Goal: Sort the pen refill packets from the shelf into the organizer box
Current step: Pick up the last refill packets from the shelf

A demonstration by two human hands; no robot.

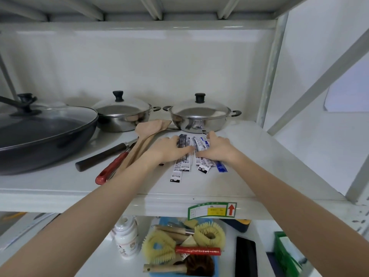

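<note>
In the head view, at frame centre, the pen refill packets [191, 156] were spread on the white shelf [60, 182]. The left hand [169, 149] and right hand [216, 148] were laid flat on them, fingers outstretched, nothing clasped. Wooden spatulas [145, 134] were seen just left.

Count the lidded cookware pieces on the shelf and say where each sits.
3. A dark wok with a glass lid at the left; a steel pot in the middle at the back; a second steel pot right of it, behind the refill packets.
</note>
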